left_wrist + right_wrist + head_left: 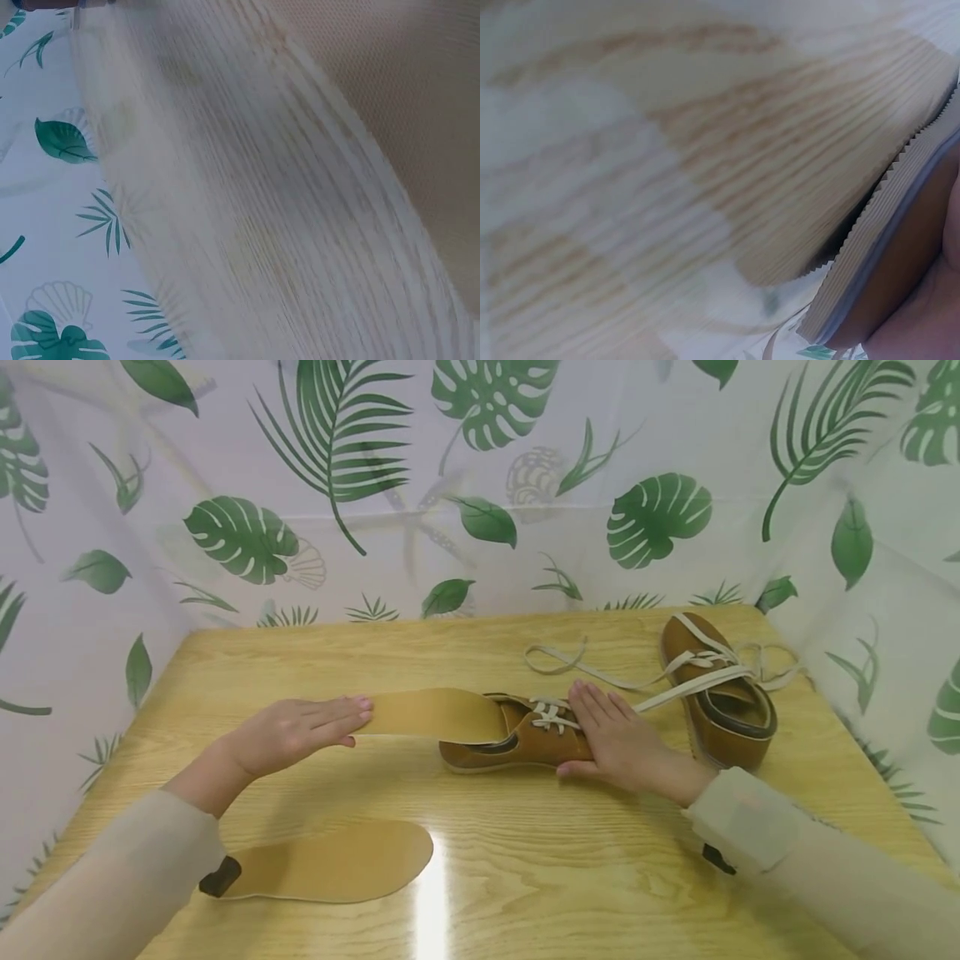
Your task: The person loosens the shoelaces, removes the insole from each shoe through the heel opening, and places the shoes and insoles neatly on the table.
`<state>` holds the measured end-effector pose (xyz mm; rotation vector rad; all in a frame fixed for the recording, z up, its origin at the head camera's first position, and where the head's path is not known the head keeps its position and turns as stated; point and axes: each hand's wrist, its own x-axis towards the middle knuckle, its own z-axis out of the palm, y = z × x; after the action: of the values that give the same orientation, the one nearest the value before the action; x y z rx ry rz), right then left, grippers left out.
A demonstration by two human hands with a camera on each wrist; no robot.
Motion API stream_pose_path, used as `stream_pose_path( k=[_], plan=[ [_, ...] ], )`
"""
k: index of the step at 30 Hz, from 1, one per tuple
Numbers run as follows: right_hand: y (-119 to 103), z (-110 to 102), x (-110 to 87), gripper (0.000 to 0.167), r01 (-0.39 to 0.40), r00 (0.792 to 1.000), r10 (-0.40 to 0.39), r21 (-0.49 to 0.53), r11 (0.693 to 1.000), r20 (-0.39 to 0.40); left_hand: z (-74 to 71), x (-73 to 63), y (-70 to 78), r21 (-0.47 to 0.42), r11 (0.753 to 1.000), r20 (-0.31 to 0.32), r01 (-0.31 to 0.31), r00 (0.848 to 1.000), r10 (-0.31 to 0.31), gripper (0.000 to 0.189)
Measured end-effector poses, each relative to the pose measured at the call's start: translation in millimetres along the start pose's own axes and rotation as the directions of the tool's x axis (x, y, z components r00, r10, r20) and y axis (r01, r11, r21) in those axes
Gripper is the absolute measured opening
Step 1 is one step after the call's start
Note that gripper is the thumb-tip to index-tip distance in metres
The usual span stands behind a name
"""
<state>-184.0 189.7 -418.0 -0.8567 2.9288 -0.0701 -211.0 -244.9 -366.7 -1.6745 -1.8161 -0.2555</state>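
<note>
My left hand point(296, 735) pinches one end of a tan insole point(427, 714), fingers on top and thumb below. The insole is raised off the table, and its other end goes into the heel opening of a brown shoe point(487, 756). Over the toe of this shoe lies my right hand point(626, 739), its fingers across the top and its thumb along the near side. The shoe has tied cream laces point(551, 714). In the right wrist view the ribbed sole edge point(877, 202) shows beside the hand.
A second insole point(337, 860) lies flat at the table's near left, partly behind the left wrist camera point(220, 877). Behind my right hand stands another brown shoe point(727, 727) with long loose laces point(600, 672). A leaf-print cloth point(420, 485) hangs around the wooden table point(525, 877).
</note>
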Motion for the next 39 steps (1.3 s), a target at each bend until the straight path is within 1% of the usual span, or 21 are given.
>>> stream_pose_path(
  k=[2,4,10,15,19,21,22,27,33,35,37,39],
  plan=[
    [0,-1,-1.1,0.104,0.0,1.0,0.0,0.004,1.0,-0.001,-1.6,-4.2,1.0,0.016,1.0,-0.005,0.002,1.0,-0.002,0.039],
    [0,-1,-2.1,0.104,0.005,1.0,-0.005,0.004,1.0,-0.006,-4.7,-9.4,3.5,0.036,0.999,0.003,0.01,1.0,-0.01,0.042],
    [-2,-2,-2.2,0.104,0.01,1.0,-0.009,0.044,0.999,-0.007,-16.5,-27.1,10.1,0.034,0.998,0.017,0.05,0.999,-0.051,0.045],
    [-1,-2,-1.1,0.103,-0.004,1.0,0.004,0.046,0.999,0.001,-26.0,-34.5,12.1,0.05,0.997,0.033,0.054,0.998,-0.055,0.043],
    [0,-2,-0.3,0.103,-0.002,1.0,0.001,0.039,0.999,0.013,-35.3,-40.5,13.4,0.033,0.998,0.041,0.061,0.997,-0.062,0.044],
    [1,-2,-0.5,0.103,-0.008,1.0,0.007,0.042,0.999,0.019,-39.8,-44.6,13.7,0.048,0.997,0.047,0.057,0.997,-0.059,0.044],
    [1,-2,-0.7,0.103,-0.011,1.0,0.01,0.04,0.999,0.02,-41.8,-46.9,13.7,0.042,0.998,0.048,0.055,0.997,-0.057,0.043],
    [2,-1,-1.7,0.103,-0.019,0.999,0.018,0.03,0.999,0.028,-49.2,-62.9,16.7,0.057,0.997,0.055,0.057,0.997,-0.06,0.042],
    [2,-2,-1.9,0.103,-0.032,0.998,0.03,0.045,0.998,0.047,-51.3,-87.0,23.9,0.051,0.996,0.057,0.079,0.995,-0.082,0.043],
    [2,-1,-1.8,0.102,-0.031,0.999,0.029,0.049,0.998,0.046,-50.8,-96.0,26.6,0.058,0.994,0.074,0.095,0.992,-0.1,0.046],
    [2,-1,-1.9,0.102,-0.031,0.999,0.029,0.049,0.998,0.046,-49.0,-104.0,29.4,0.066,0.993,0.096,0.097,0.99,-0.103,0.045],
    [3,0,-2.1,0.102,-0.031,0.999,0.029,0.052,0.998,0.046,-46.9,-111.6,32.1,0.069,0.993,0.165,0.098,0.98,-0.109,0.046]
  ],
)
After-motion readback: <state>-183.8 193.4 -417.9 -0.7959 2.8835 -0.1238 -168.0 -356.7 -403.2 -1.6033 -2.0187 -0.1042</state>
